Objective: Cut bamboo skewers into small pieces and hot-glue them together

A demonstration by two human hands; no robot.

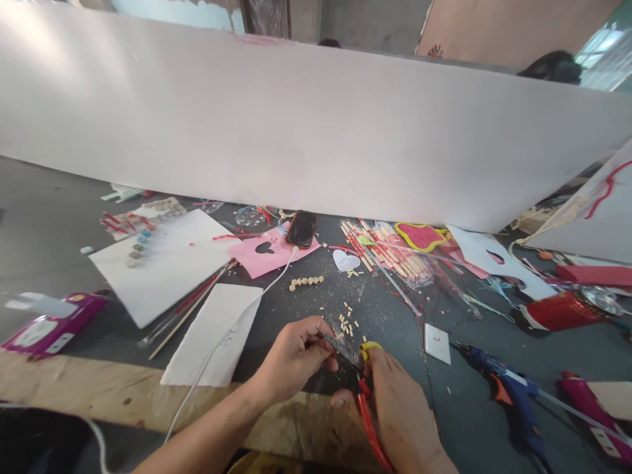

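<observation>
My right hand [395, 401] is wrapped round the handles of a cutting tool [368, 421] with red and yellow grips. The tool's metal jaws point up and left, toward my left hand [296, 352]. The fingers of my left hand are pinched together at the jaw tips; what they hold is too small to make out. Small cut stick pieces [348, 322] lie scattered just beyond the jaws. Farther back is a short row of joined pieces [306, 283], and a white paper heart [345, 261] lies right of it.
A phone [301, 229] with a white cable rests on pink paper [257, 253]. Bundled sticks [390, 250] lie behind the hands. At right are a blue glue gun [513, 388], a white square [437, 343] and a red can [567, 308]. A white panel [296, 125] stands behind.
</observation>
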